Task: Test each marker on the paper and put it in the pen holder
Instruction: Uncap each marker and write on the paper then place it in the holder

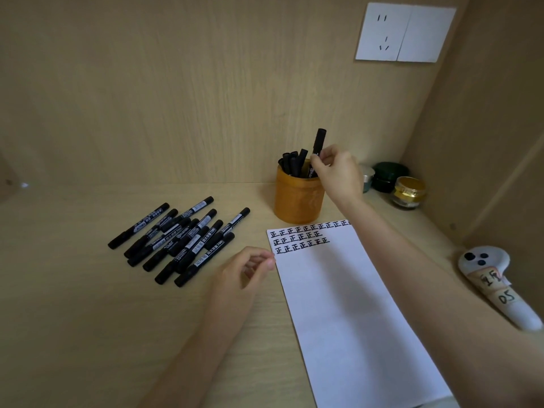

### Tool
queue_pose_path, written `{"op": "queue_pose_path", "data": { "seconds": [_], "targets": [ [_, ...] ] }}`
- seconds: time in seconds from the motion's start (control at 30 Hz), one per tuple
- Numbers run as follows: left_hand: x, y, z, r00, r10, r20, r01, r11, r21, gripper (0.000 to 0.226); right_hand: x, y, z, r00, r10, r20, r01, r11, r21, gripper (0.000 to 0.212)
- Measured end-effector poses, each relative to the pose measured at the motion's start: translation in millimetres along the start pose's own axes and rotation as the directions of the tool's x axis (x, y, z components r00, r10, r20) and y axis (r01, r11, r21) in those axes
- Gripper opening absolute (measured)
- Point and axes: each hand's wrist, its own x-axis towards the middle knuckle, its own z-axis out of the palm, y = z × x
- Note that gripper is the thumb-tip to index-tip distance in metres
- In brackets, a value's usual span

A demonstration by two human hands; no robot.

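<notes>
Over round amber holder [298, 201] | right hand [338, 172] pinches slim black marker [318, 141] | left hand [244, 272] loosely curled, empty

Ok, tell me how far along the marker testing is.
Done: several markers stand in the pen holder, three rows of test marks on the paper. In hand: the right hand holds one marker at the holder's mouth. Remaining: a pile of markers lying on the desk.

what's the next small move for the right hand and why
Most likely release the marker: the right hand pinches it upright with its lower end already inside the orange pen holder among other markers, so letting go should drop it in. More markers lie in a pile left of the paper.
</notes>
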Motion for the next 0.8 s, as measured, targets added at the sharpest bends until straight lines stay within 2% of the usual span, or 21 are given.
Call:
{"op": "queue_pose_path", "data": {
  "seconds": [0.1, 0.17, 0.3, 0.37, 0.43, 0.5, 0.57, 0.7, 0.8],
  "targets": [
    [0, 1, 0, 1.0, 0.003, -0.002, -0.003, 1.0, 0.022, 0.012, 1, 4, 4, 0.998, -0.022, 0.066, 0.031, 0.99, -0.14, 0.025],
    [0, 1, -1, 1.0, 0.001, -0.004, -0.001, 1.0, 0.021, 0.012, 1, 6, 7, 0.992, 0.016, 0.126, 0.013, 0.973, -0.232, 0.03],
    [0, -1, -1, 1.0, -0.027, -0.004, 0.027, 0.999, 0.037, 0.011, 3, 4, 8, 0.978, 0.086, 0.187, -0.033, 0.962, -0.271, 0.037],
    [0, -2, -1, 0.999, -0.032, -0.018, 0.033, 0.998, 0.044, 0.01, 0, 5, 7, 0.981, 0.071, 0.181, -0.031, 0.976, -0.215, 0.038],
    [1, -4, -1, 0.998, -0.033, -0.055, 0.038, 0.996, 0.08, 0.01, -8, 6, 4, 0.993, 0.034, 0.115, -0.02, 0.992, -0.126, 0.034],
    [2, -7, -2, 0.994, -0.019, -0.107, 0.037, 0.985, 0.17, 0.011, -21, 8, 0, 1.0, 0.006, 0.02, -0.005, 0.999, -0.047, 0.028],
    [4, -11, -5, 0.987, 0.046, -0.154, 0.006, 0.947, 0.32, 0.018, -38, 10, -3, 1.0, -0.004, -0.015, 0.004, 1.0, 0.01, 0.022],
    [3, -18, -15, 0.957, 0.173, -0.231, -0.009, 0.818, 0.575, 0.028, -73, 21, -2, 0.988, 0.012, 0.151, -0.03, 0.992, 0.123, 0.013],
    [4, -24, -20, 0.953, 0.163, -0.255, 0.053, 0.739, 0.672, 0.033, -94, 27, -1, 0.974, 0.004, 0.227, -0.044, 0.984, 0.173, 0.012]
  ]
}}
